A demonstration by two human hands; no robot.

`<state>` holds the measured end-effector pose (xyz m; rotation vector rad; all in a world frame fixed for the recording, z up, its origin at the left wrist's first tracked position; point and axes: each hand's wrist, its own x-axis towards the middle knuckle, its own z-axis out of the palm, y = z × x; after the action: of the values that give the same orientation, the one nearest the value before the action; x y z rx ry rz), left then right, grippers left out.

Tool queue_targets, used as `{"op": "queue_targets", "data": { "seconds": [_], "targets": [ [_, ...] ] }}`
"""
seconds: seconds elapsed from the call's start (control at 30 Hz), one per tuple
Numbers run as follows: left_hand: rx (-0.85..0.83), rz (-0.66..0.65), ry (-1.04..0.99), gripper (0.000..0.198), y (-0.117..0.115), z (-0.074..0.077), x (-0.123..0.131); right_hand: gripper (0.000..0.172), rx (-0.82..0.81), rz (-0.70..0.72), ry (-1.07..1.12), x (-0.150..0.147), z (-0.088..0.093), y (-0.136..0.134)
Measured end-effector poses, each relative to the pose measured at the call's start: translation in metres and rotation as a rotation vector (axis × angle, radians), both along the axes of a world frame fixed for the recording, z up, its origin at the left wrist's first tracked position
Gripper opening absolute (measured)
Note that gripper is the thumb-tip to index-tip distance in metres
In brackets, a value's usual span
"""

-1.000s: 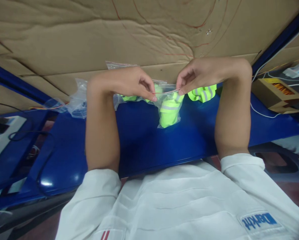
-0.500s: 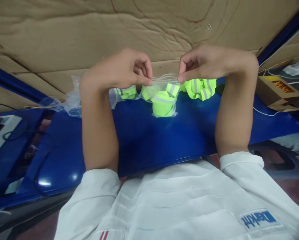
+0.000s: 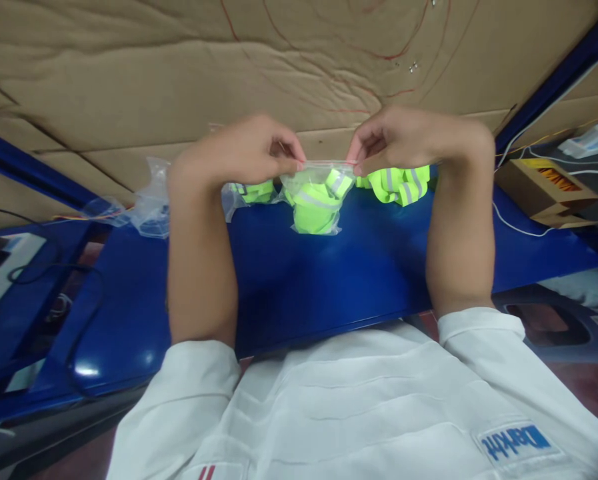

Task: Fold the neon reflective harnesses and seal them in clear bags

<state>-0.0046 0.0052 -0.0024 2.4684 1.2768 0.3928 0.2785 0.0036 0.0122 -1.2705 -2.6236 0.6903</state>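
Pinching top edge of clear bag (image 3: 303, 176) at left end with left hand (image 3: 256, 150), at right end with right hand (image 3: 396, 140) | bag below and between, equally near either; mouth running left-right | yellow band (image 3: 317, 213) inside | over blue desk (image 3: 329, 283), contact unclear | loose yellow bands (image 3: 401, 187) farther right

Dial centre: zip-lock bag (image 3: 317, 200), reflective strap (image 3: 313, 219) inside, top edge between left hand (image 3: 261, 148) and right hand (image 3: 396, 138). 12 o'clock: cardboard panel (image 3: 169, 87), behind the tabletop (image 3: 329, 283). 3 o'clock, near: unbagged strap (image 3: 403, 185); far: carton (image 3: 541, 193). 9 o'clock, near: bagged strap (image 3: 256, 192); far: plastic bags (image 3: 153, 203).
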Motion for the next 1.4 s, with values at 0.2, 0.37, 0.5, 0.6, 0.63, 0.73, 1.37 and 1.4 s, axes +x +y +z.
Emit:
{"op": "queue_targets", "data": {
  "seconds": [0.2,0.37,0.5,0.6,0.63,0.73,1.37,1.4],
  "targets": [
    [-0.054,-0.032,0.085,0.04,0.02,-0.014,-0.006,0.023,0.059,-0.006,-0.135,-0.014,-0.01,0.01],
    [-0.007,-0.066,0.132,0.034,0.008,-0.009,0.001,0.023,0.078,-0.012,-0.164,-0.017,-0.008,0.006],
    [-0.013,-0.115,0.045,0.037,0.0,-0.008,0.017,0.024,0.03,-0.016,-0.151,-0.017,-0.009,0.006],
    [-0.005,-0.122,0.028,0.031,0.0,-0.011,0.026,0.03,0.063,0.034,-0.129,-0.018,-0.01,0.006],
    [-0.003,-0.114,0.035,0.03,0.001,-0.012,0.027,0.032,0.08,0.034,-0.121,-0.018,-0.011,0.007],
    [0.0,-0.096,0.052,0.03,0.001,-0.013,0.03,0.034,0.088,-0.001,-0.111,-0.019,-0.012,0.008],
    [0.086,-0.06,0.079,0.027,-0.004,-0.01,0.032,0.024,0.264,-0.025,-0.166,-0.026,-0.016,0.009],
    [0.082,-0.056,0.075,0.028,-0.004,-0.011,0.032,0.023,0.265,-0.034,-0.154,-0.026,-0.017,0.01]
  ]
}}
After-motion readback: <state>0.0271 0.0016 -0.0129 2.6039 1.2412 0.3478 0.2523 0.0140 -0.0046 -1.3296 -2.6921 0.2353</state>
